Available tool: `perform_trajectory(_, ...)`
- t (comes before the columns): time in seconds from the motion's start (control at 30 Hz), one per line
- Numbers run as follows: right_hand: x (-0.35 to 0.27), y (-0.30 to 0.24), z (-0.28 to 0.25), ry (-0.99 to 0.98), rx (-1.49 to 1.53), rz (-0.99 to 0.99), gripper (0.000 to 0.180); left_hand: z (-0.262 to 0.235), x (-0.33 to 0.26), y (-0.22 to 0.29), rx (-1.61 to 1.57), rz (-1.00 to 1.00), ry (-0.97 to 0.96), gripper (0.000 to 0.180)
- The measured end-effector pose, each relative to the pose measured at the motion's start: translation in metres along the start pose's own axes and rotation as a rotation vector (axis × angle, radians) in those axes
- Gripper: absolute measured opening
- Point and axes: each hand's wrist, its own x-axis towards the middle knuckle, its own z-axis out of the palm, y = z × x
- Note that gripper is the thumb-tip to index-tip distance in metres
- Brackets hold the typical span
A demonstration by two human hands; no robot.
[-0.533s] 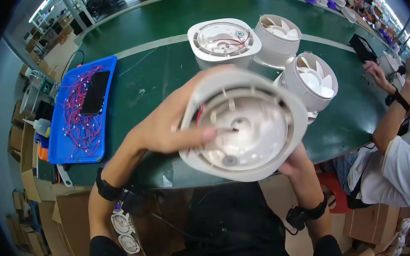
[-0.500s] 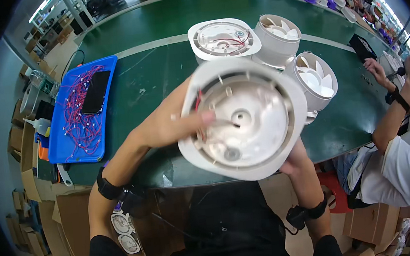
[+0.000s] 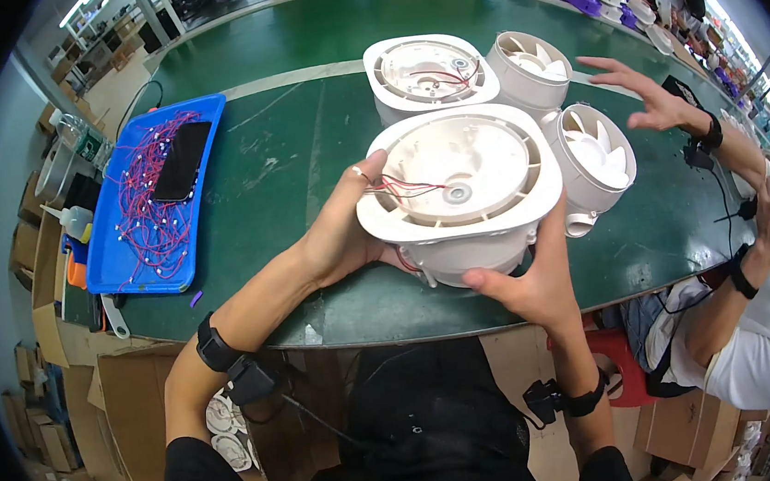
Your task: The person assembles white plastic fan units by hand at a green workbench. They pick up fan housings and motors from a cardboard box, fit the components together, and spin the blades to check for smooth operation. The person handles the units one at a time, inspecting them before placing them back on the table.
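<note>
Currently, the person's left hand [image 3: 341,221] is clamped on the left side of the white housing [image 3: 480,171], thumb at the rim beside thin red and dark wires [image 3: 412,188]. The right hand [image 3: 537,281] grips the opposite side, thumb against the lower wall, fingers mostly hidden. Gripping from 2 sides probably steadies the part and leaves its upper face in view.

Location: near side of the green table [image 3: 274,149], in front of the person's torso; cannot tell whether its base touches the surface.

Appearance: off-white, glossy; rounded-square flange, slotted ring, shallow bowl, round central boss. The wires cross from the left rim toward that boss.

Just beyond: a 2nd housing [image 3: 435,83], face up, likewise wired. Beside these, 2 fan units [image 3: 531,69] [image 3: 597,160] stand with blades upward, presumably grouped for easy reach.

Farther left: a blue tray [image 3: 107,263] corrals a wire tangle [image 3: 147,222]; a dark phone [image 3: 181,161] lies on top.

Far right: a co-worker's hand [image 3: 655,105], fingers spread, extends over the table.
</note>
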Motion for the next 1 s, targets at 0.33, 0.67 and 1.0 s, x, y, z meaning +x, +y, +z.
perform_trajectory(0.33, -0.019, 0.008, 0.006, -0.038, 0.157, 0.245, 0.139, -0.033, -0.015, 0.004, 0.367, 0.151, -0.263, 0.096)
perform_trajectory(0.67, -0.024, 0.035, -0.009, 0.058, 0.507, 0.411, 0.08, -0.009, -0.011, 0.017, 0.691, 0.006, -0.105, 0.078)
perform_trajectory(1.0, -0.012, 0.014, -0.014, 0.041, 0.843, 0.639, 0.083, -0.017, -0.003, 0.008, 0.991, 0.776, -0.072, 0.098)
